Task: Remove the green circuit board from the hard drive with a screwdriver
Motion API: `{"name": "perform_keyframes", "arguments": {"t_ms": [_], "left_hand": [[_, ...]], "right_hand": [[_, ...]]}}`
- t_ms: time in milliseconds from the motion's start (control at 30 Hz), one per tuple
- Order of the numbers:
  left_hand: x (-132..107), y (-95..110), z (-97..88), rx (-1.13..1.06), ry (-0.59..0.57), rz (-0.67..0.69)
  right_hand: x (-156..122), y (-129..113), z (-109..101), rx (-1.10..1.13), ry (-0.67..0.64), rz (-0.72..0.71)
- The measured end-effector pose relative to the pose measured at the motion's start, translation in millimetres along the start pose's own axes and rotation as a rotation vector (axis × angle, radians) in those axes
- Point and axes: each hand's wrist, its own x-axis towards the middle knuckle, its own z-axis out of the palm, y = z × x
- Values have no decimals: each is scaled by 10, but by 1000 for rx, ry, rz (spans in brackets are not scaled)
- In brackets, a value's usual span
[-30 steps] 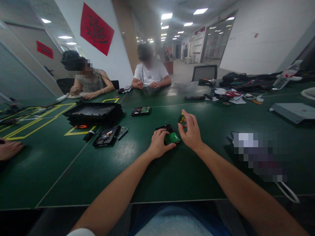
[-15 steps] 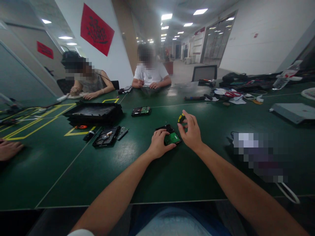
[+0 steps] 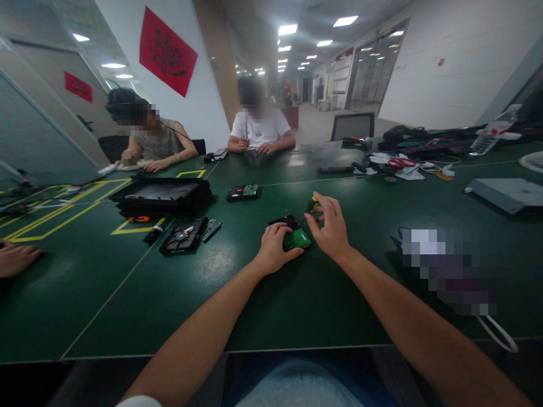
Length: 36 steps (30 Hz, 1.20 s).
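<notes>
A hard drive (image 3: 297, 239) with a green circuit board lies on the green table in front of me. My left hand (image 3: 275, 246) grips it from the left, fingers over its far side and thumb at its near edge. Just above its right side, my right hand (image 3: 327, 223) pinches a short black-and-yellow screwdriver (image 3: 313, 204) by the handle. The screwdriver's shaft and tip cannot be made out. A second hard drive (image 3: 243, 192) rests farther back. To the left sits an opened drive (image 3: 183, 235), with a loose circuit board (image 3: 211, 229) beside it.
A black tray-like housing (image 3: 161, 192) stands at left, near an orange-handled tool (image 3: 139, 219). On the right are a pixelated object (image 3: 445, 271), a grey metal box (image 3: 504, 195) and red scissors (image 3: 401, 162). Two people sit across the table; another person's hand (image 3: 19, 257) shows at far left.
The screwdriver handle has turned slightly in my right hand, and less of its yellow shows. My left hand and the hard drive have stayed in place.
</notes>
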Motion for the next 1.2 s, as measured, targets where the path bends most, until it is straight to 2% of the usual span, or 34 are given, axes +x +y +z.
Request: {"name": "perform_keyframes", "arguments": {"t_ms": [1200], "left_hand": [[3,5,1,-13,7,8]], "right_hand": [[-4,-32,-5,5,-6,5]]}}
